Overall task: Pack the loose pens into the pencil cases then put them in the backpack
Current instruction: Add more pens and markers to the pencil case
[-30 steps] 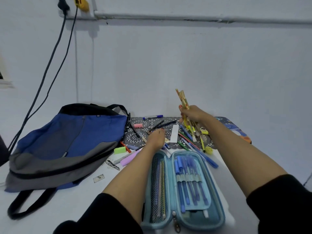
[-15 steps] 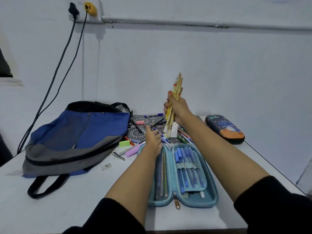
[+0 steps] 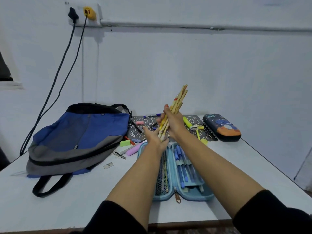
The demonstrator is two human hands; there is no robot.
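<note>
Right hand (image 3: 174, 123) clamped round pencil bundle (image 3: 179, 98), near upright; left hand (image 3: 154, 138) fingers straight, palm against bundle's lower ends.

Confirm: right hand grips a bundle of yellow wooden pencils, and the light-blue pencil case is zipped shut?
Not quite. The head view shows the light-blue pencil case lying open; the right hand does grip the bundle of yellow wooden pencils.

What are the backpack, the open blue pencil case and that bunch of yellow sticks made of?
The backpack: woven fabric, probably nylon, matte; it sags and creases. The open pencil case: likely a moulded foam shell with smooth covering, judging by its stiff rounded rim, plus a mesh pocket. The bundle of pencils: probably painted wood; blur leaves it open.
</note>
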